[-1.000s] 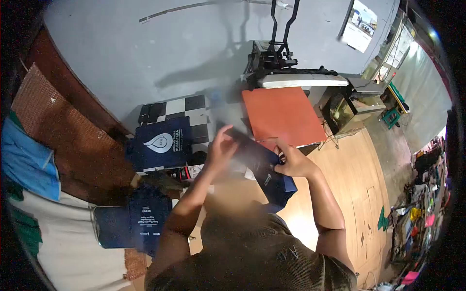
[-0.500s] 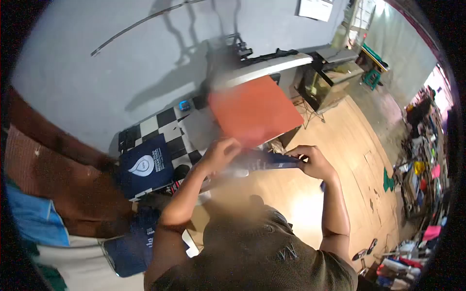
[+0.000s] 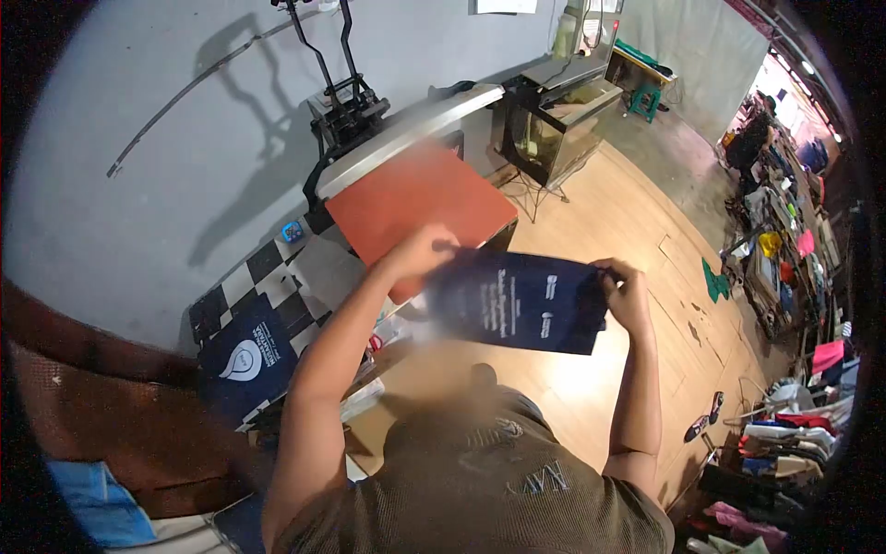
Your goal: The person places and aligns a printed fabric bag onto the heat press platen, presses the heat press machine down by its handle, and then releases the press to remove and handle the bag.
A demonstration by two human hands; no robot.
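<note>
A navy fabric piece (image 3: 531,300) with white printed lettering and small logos hangs stretched between my two hands. My right hand (image 3: 629,295) pinches its upper right corner. At its upper left corner, my left hand (image 3: 426,251) is closed on it, though a blur smears part of that side. Just beyond my left hand lies the flat red-orange pad (image 3: 420,203) of a heat press. The silver upper plate (image 3: 406,138) of the press is raised along the pad's back edge. Another navy fabric piece (image 3: 247,358) with a white drop-shaped logo lies on the left.
A black-and-white checkered surface (image 3: 242,294) stands left of the press, with a small blue-lit device (image 3: 292,231) on it. A glass tank (image 3: 554,129) is at the back. Piled clothes and goods (image 3: 780,231) line the right side, and sandals (image 3: 706,417) lie on the wooden-look floor.
The fabric piece has turned from nearly edge-on to facing me, so its printing shows. My view has shifted to the right, and the press appears farther left. Both hands keep their hold.
</note>
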